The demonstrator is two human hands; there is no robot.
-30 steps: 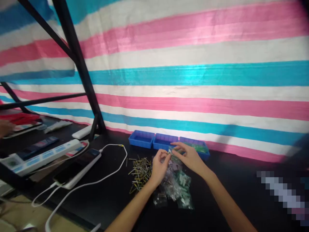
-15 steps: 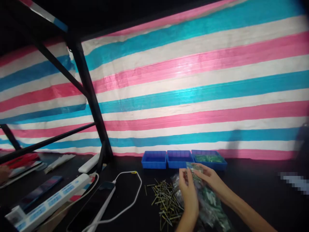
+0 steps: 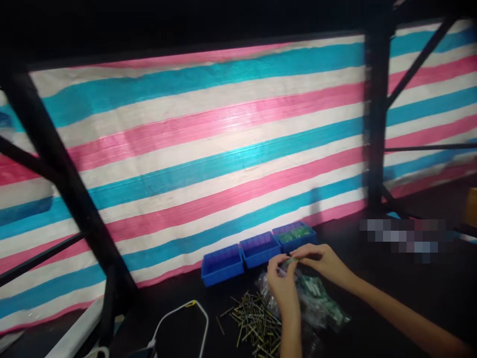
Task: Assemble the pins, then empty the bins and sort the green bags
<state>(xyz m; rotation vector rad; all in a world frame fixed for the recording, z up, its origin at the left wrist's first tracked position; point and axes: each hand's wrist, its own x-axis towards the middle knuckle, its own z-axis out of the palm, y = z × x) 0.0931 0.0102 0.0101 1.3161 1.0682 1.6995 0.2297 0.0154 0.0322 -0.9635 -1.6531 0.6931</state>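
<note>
My left hand [image 3: 283, 286] and my right hand [image 3: 326, 266] meet over a heap of clear plastic bags with green parts [image 3: 318, 301]. Between their fingertips is a small clear packet with some green on it [image 3: 291, 260], pinched from both sides and mostly covered by the fingers. What lies inside the packet is too blurred to tell. Left of the hands a loose pile of thin metal rods [image 3: 255, 320], yellowish and silver, lies on the black table. Just beyond the hands stands a blue bin [image 3: 313, 237] with green-tinted packets in it.
Two more blue bins, a middle one [image 3: 260, 263] and a left one [image 3: 223, 278], adjoin it in a row. A white cable [image 3: 205, 323] loops at the front left. Black frame posts [image 3: 375, 124] rise before a striped sheet [image 3: 223, 199]. Blurred items lie at the right.
The view has swung to the right, so the power strip has left the picture. My fingers have closed in along the packet's edge, and less of it shows now.
</note>
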